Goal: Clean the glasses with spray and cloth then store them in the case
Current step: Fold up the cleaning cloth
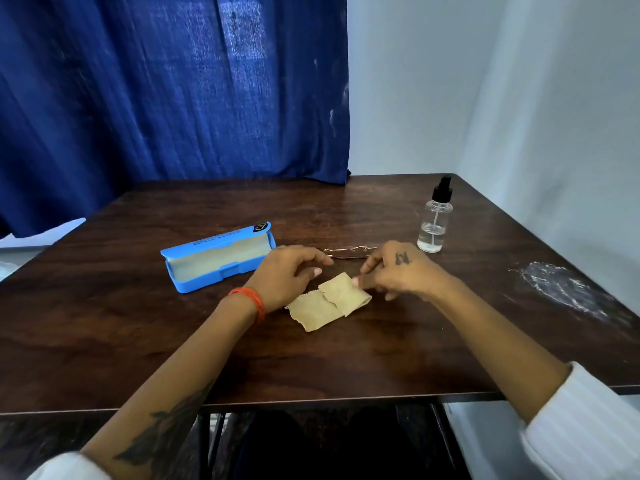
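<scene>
On the left of the dark worktop (pixel 138 341) lies the blue glasses case (pixel 218 256), open, with its pale lining showing. It looks ready for later.

Next comes the left hand (pixel 287 275). Its fingers are curled loosely and hold nothing; it hangs just above the tan cleaning cloth (pixel 329 303). The cloth lies flat in front of the person, with one end folded over.

Behind the hands lie the folded glasses (pixel 349 252), thin and gold, resting on the worktop.

The right hand (pixel 398 271) pinches the folded end of the cloth between thumb and finger.

I think the step is getting the cloth ready. It is best to open it flat, keep it off the white dusty smear (pixel 561 285) on the right, and hold the glasses by the frame.

The spray bottle (pixel 434 220) stands upright, far right, near the glasses.
</scene>
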